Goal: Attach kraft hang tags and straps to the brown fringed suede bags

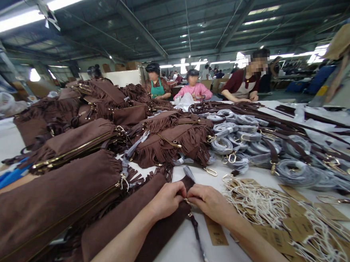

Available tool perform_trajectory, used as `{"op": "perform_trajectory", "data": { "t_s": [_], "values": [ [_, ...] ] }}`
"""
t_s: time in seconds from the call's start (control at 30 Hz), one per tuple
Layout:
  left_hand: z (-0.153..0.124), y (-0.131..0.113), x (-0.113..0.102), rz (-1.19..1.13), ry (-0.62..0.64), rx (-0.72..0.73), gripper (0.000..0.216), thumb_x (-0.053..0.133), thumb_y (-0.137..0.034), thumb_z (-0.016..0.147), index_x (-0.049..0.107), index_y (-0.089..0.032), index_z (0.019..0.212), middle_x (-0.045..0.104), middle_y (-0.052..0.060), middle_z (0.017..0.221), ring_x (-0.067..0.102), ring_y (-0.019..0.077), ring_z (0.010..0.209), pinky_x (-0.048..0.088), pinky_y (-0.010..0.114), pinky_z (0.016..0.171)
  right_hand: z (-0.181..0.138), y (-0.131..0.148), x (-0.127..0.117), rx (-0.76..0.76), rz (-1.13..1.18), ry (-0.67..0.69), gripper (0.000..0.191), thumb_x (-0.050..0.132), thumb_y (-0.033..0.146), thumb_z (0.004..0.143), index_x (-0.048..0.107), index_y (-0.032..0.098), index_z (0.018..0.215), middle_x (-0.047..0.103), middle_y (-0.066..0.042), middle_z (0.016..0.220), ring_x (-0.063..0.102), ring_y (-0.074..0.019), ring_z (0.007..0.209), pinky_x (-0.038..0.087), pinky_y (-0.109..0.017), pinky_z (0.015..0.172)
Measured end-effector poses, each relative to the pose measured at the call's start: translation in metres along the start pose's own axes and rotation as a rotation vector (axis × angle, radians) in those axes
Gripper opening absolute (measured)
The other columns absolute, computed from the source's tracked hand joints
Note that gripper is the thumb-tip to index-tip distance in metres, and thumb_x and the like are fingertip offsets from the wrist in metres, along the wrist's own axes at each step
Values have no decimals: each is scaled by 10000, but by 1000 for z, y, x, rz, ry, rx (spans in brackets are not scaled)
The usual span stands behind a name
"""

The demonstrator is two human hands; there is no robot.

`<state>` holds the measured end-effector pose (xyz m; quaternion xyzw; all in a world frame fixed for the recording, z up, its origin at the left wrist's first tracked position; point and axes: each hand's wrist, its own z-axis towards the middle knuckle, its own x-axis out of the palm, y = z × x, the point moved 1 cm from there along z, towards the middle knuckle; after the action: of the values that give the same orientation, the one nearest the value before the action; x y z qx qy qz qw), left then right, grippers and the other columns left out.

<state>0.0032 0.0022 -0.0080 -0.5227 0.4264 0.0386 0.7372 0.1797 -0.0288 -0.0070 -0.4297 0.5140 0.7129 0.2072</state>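
Brown suede bag (123, 214) lies flat on counter (178, 258). Left hand (167, 200) and right hand (211, 203) meet at its end, each grip pinching the corner hardware. Likely steadiest with fingertips close and the bag flat.

A bag factory floor, plainly: a high metal roof (185, 26) hung with strip lights (14, 20) runs far back, and one long white surface (183, 254) carries heaps of fringed brown bags (169, 141), coils of wrapped straps (247, 138) and piles of stringed paper hang tags (298, 226). Across it, workers in aprons and caps (194, 89) bend over the same goods.
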Motion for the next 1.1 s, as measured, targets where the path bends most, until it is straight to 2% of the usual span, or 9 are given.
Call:
{"op": "perform_trajectory", "data": {
  "t_s": [0.27, 0.43, 0.57, 0.77, 0.93, 1.1],
  "values": [
    [-5, -10, -2, 56, -16, 34, 156, 507, -64, 721, 611, -177, 748, 623, -22, 715, 551, 126, 696, 392, 205, 657, 1, 0, 4, 26, 22, 2, 213, 504, 228, 896, 715, 228, 874, 698, -21, 876, 625, -176, 850, 420, -260, 760],
    [-7, -16, -4, 323, 32, 65, 120, 537, -155, 836, 639, -179, 778, 681, 21, 777, 614, 157, 748, 427, 223, 693, 0, 1, 4, 19, 21, -8, 215, 512, 221, 895, 727, 218, 904, 707, -32, 900, 632, -178, 872, 424, -257, 778],
    [-6, -14, -1, 462, 68, 59, 183, 485, -91, 843, 625, -166, 753, 673, 76, 775, 619, 211, 778, 450, 275, 722, 0, 3, 4, 23, 14, -14, 220, 515, 223, 889, 735, 227, 909, 712, -34, 893, 636, -180, 860, 428, -257, 779],
    [-10, -24, 1, 546, 92, 86, 207, 449, -17, 788, 600, -147, 843, 653, 118, 829, 603, 262, 818, 469, 350, 775, 0, 7, 4, 19, 34, -23, 245, 507, 224, 884, 746, 238, 931, 724, -33, 907, 643, -182, 860, 437, -254, 774],
    [-12, -23, 2, 517, 45, 89, 179, 448, -25, 787, 556, -167, 801, 629, 97, 815, 582, 244, 807, 456, 346, 784, -1, 7, 5, 12, 22, -29, 240, 509, 201, 869, 746, 224, 905, 730, -36, 903, 647, -183, 854, 436, -257, 772],
    [-11, -17, -2, 404, -94, 77, 179, 425, -24, 764, 477, -195, 750, 574, 27, 751, 538, 176, 746, 415, 271, 701, -6, 4, -13, 17, 95, -49, 276, 522, 167, 807, 708, 216, 1004, 733, -39, 979, 643, -201, 903, 444, -284, 805]
  ]
}}
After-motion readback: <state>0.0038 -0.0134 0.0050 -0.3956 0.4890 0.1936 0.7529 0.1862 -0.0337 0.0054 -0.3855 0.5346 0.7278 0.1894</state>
